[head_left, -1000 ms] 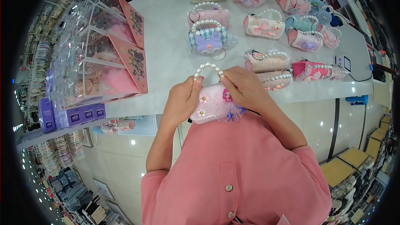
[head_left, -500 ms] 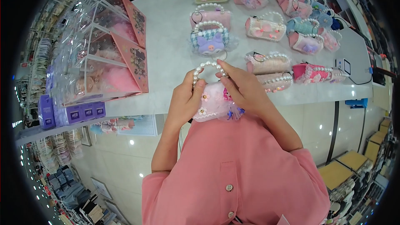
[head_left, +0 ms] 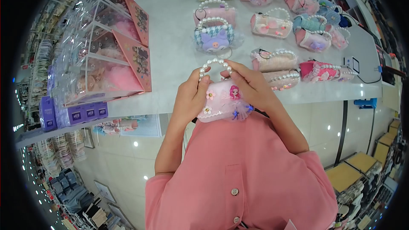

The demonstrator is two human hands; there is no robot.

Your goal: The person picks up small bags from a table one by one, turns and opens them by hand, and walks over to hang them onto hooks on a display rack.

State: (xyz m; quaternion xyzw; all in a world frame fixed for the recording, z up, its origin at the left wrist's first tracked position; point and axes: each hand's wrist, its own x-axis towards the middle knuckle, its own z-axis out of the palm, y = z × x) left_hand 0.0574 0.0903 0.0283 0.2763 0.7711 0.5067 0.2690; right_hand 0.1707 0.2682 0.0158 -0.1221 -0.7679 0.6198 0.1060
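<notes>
Close to my body, at the counter's front edge, I hold a small pink handbag (head_left: 221, 101) with a pearl-bead handle. White flowers, a pink-haired doll figure and tulle with blue stars decorate its front. My left hand (head_left: 191, 98) grips the bag's left side, thumb near the base of the handle. On the right side, my right hand (head_left: 250, 86) is closed around the upper edge and handle end; some of its fingers are hidden behind the bag. Just beyond lies a blue checked handbag (head_left: 215, 38) with a purple character face.
The white counter (head_left: 170, 59) carries several more pearl-handled bags, such as a cream bag (head_left: 271, 25) and a hot-pink bag (head_left: 318, 71). Clear display boxes (head_left: 108, 55) stand at left above purple boxes (head_left: 83, 114). A small device with a screen (head_left: 352, 64) sits at right.
My right hand has shifted slightly right and its thumb no longer covers the doll figure on the bag. The bag stays in both hands, tilted a little differently.
</notes>
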